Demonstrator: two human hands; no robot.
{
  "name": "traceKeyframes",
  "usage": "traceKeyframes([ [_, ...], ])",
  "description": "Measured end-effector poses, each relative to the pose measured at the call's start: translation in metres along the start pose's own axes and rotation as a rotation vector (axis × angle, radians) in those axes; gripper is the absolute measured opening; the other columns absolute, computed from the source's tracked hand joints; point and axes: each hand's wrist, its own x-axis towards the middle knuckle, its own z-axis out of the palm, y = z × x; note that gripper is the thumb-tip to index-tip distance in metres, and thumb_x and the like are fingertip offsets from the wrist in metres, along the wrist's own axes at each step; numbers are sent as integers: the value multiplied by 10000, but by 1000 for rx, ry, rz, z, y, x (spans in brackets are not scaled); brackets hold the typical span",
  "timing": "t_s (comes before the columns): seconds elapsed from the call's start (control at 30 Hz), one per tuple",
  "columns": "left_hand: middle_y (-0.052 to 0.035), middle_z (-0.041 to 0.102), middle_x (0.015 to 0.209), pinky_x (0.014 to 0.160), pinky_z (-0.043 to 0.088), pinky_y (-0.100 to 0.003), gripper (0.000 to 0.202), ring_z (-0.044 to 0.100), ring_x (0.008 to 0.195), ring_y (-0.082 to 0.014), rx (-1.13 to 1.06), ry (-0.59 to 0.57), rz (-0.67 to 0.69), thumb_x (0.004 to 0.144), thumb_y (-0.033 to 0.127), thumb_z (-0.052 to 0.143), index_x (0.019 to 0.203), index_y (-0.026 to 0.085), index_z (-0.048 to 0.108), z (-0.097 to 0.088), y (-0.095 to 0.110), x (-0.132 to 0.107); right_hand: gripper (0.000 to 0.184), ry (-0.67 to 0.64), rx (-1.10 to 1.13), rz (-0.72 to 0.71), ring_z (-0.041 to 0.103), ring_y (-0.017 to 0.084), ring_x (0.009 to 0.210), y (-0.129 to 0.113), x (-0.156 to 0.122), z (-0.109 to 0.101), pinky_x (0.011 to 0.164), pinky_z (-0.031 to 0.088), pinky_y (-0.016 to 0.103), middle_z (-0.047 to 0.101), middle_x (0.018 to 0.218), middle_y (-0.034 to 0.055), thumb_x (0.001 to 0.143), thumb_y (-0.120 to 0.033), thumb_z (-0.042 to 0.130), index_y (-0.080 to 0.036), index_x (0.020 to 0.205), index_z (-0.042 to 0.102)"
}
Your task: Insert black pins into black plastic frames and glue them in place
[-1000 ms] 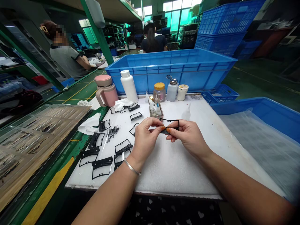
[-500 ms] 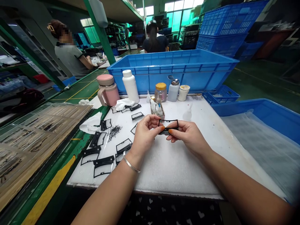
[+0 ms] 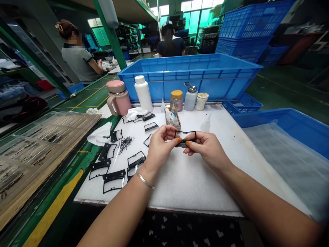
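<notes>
The fingertips of the left hand (image 3: 161, 145) and right hand (image 3: 208, 147) pinch a thin black rectangular frame (image 3: 185, 132), its lower edge partly hidden, above the white foam worktop (image 3: 195, 185).

The black plastic frame (image 3: 185, 131) looks faintly glossy; the white foam sheet (image 3: 185, 185) is matt, slightly rough; the blue plastic crate (image 3: 190, 82) is smooth; the white cloth (image 3: 99, 134) looks soft.

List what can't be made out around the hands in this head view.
Head view:
Where the thin black plastic frame is pinched: hidden by the left hand and right hand.
Floor of the blue plastic crate: hidden by its front wall.
Items in the small clear square tray: too small to identify.
Grey-shirted co-worker's work: too distant and small.
</notes>
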Motion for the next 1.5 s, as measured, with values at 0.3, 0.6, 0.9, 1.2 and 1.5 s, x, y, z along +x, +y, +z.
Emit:
traceKeyframes([
  [0.3,-11,630,790,608,503,-194,347,595,682,-101,-127,-10,-110,703,175,766,978,136,559,-5,1,1,446,-56,19,49,695,175,703,-2,3,-15,545,524,162,704,874,107,815,-540,732,-126,982,736],
  [0.6,-84,593,1312,951,548,-344,470,556,1227,-228,548,-10,378,818,351,747,1245,224,596,-2,4,-7,360,170,-37,57,522,99,429,-2,5,-22,401,384,140,621,558,93,738,-438,731,-98,627,685],
  [0.9,-79,638,1307,1075,502,-444,345,522,1296,-272,1087,-50,858,899,38,526,1203,153,642,12,1,-17,431,92,77,65,555,116,471,-6,2,-17,414,397,151,643,626,112,716,-511,787,-88,716,707],
  [1.2,-47,725,1162,1015,524,-319,280,677,1098,-183,520,16,446,928,135,552,1151,208,704,4,0,-12,547,109,142,-1,594,114,524,-3,2,-19,442,422,149,674,719,107,763,-640,754,-102,857,727],
  [1.5,-83,719,1145,884,549,-274,227,691,961,-161,-432,-152,-266,847,257,708,1059,179,729,0,1,-5,438,15,-187,-73,602,136,614,-6,1,-4,507,449,196,661,746,60,778,-554,757,-125,851,707],
])
